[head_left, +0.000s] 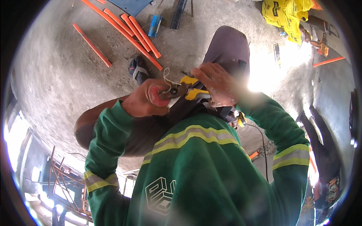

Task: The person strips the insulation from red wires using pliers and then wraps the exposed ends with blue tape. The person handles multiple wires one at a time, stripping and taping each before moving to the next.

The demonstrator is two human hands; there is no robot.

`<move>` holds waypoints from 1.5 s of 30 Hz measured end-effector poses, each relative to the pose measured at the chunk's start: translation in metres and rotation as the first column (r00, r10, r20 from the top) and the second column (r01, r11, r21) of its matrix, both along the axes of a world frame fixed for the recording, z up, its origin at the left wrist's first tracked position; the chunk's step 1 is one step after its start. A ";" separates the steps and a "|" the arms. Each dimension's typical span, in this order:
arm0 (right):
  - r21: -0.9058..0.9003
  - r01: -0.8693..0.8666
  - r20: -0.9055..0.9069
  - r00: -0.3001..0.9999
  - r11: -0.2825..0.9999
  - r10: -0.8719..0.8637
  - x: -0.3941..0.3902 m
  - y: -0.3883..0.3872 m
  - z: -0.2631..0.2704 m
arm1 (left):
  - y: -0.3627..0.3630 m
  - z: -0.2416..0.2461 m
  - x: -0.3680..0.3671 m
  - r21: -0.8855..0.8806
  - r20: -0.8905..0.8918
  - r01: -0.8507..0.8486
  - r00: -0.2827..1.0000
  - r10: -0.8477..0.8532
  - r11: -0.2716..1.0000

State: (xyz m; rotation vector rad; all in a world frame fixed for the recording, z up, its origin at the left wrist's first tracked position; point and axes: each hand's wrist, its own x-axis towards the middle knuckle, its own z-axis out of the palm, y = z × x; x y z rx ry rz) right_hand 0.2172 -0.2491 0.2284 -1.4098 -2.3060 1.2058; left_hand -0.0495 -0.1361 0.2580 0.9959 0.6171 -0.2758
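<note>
My left hand [148, 99] is closed around a red, rounded object [159, 96] that I cannot identify for sure. In my right hand [219, 83] are pliers with yellow-and-grey handles [196, 94], which are spread apart. The dark metal jaws [176, 91] reach the red object, and their exact contact is hard to see. A thin white wire [167, 75] loops up beside the jaws. Both hands are in front of my body, over my bent legs in dark trousers [229, 45].
Several orange conduit pipes [118, 29] lie on the rough concrete floor [62, 67], near a blue cylindrical piece [155, 26]. Yellow plastic bags [282, 17] and a power tool [321, 46] are at the upper right. Another person [325, 152] is at the right rim. Metal scaffolding [66, 183] stands lower left.
</note>
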 end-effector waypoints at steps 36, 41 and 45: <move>-0.094 0.345 0.078 0.938 0.934 -0.338 0.032 0.013 0.058 | -0.006 -0.014 0.025 -0.484 0.150 -0.549 0.715 0.683 0.682; 0.002 0.292 0.116 0.950 0.956 -0.290 0.031 0.012 0.059 | -0.011 -0.015 0.033 -0.375 0.125 -0.630 0.693 0.710 0.680; 0.005 0.314 0.136 0.940 0.949 -0.312 0.034 0.011 0.057 | -0.021 -0.014 0.043 -0.040 0.344 -0.772 0.585 0.734 0.634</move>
